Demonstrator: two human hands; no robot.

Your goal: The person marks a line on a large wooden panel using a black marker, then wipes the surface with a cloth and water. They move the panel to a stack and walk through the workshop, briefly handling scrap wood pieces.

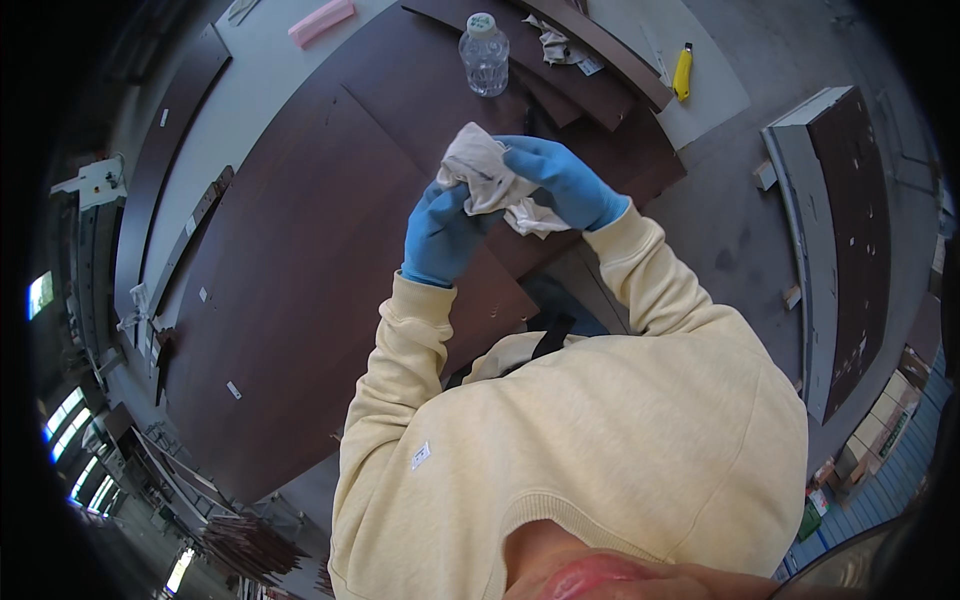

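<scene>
A crumpled white cloth rag (485, 172) is bunched between my two blue-gloved hands, above dark brown panels (330, 230). My left hand (442, 232) grips its lower left side with bent fingers. From the right, my right hand (565, 180) pinches the rag's upper edge, and a loose end hangs below that hand. Some fingertips are hidden behind the cloth. Just beyond the hands, a clear plastic bottle (485, 62) with a white cap stands upright on the dark panels.
A yellow utility knife (683, 72) lies at the far right of the work surface, near another crumpled rag (556, 46). A pink block (321, 22) lies at the far left. Stacked panels (845, 240) stand on the right. Narrow brown strips (170, 150) lie along the left.
</scene>
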